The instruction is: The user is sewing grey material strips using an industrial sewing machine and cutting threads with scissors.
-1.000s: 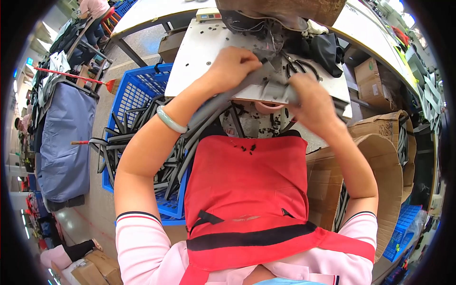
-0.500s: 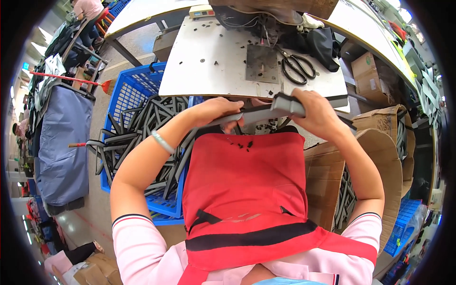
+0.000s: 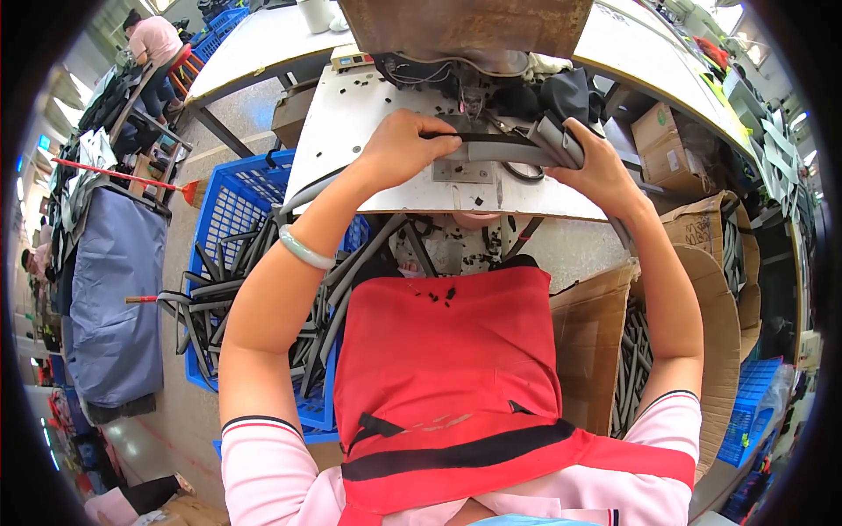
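Hands hold 1 grey strap (image 3: 504, 151) level above the white table (image 3: 351, 131), under the machine (image 3: 465, 31) at 12 o'clock. The left hand (image 3: 403, 145) closes its fingers (image 3: 438, 140) around the strap's left end; the right hand (image 3: 596, 167) grips the folded right end. Scissors seem to lie beneath, mostly hidden. A blue crate (image 3: 232, 197) of straps sits at 9 o'clock, a cardboard box (image 3: 702, 289) at 3 o'clock.

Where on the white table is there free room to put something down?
The white table is bare on its left part, between its left edge and the left hand, apart from a few small black scraps. Its near edge below the grey strap is also mostly free. It is crowded around the metal plate, the right hand and the machine behind.
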Action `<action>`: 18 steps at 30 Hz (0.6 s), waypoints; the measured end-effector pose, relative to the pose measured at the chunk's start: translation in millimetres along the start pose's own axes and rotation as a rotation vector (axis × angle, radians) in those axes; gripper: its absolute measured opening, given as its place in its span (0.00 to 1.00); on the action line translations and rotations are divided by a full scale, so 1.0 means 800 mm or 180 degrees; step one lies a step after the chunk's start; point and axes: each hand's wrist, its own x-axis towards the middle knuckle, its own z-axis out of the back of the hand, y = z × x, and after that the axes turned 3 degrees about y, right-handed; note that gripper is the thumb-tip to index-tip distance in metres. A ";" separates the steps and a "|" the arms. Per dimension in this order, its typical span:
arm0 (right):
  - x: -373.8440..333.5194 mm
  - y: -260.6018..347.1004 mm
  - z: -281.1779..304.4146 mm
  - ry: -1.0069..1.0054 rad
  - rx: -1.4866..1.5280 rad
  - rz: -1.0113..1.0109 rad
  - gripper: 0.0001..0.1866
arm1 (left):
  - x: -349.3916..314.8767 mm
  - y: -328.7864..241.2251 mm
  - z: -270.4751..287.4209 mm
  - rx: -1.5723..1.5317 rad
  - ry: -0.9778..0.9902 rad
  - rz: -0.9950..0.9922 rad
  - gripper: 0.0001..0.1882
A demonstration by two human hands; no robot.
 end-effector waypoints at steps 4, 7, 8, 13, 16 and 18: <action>0.011 -0.017 -0.011 -0.0278 -0.0004 0.0287 0.35 | 0.013 0.006 0.001 -0.0181 0.0120 0.0155 0.18; 0.015 -0.013 -0.004 -0.0126 -0.0050 0.0039 0.42 | 0.018 0.003 0.001 -0.0276 0.0127 0.0156 0.17; 0.015 -0.011 -0.002 -0.0124 -0.0041 0.0002 0.42 | 0.018 0.002 0.001 -0.0310 0.0117 0.0137 0.16; 0.039 -0.020 -0.003 -0.0003 0.0020 -0.0036 0.42 | 0.037 0.006 0.002 -0.0401 0.0115 0.0118 0.15; 0.052 -0.030 -0.008 -0.0110 -0.0017 -0.0020 0.44 | 0.043 0.011 -0.002 -0.0610 0.0107 0.0196 0.14; 0.044 -0.027 -0.004 -0.0190 -0.0042 0.0006 0.44 | 0.037 0.011 -0.001 -0.0706 0.0089 0.0260 0.14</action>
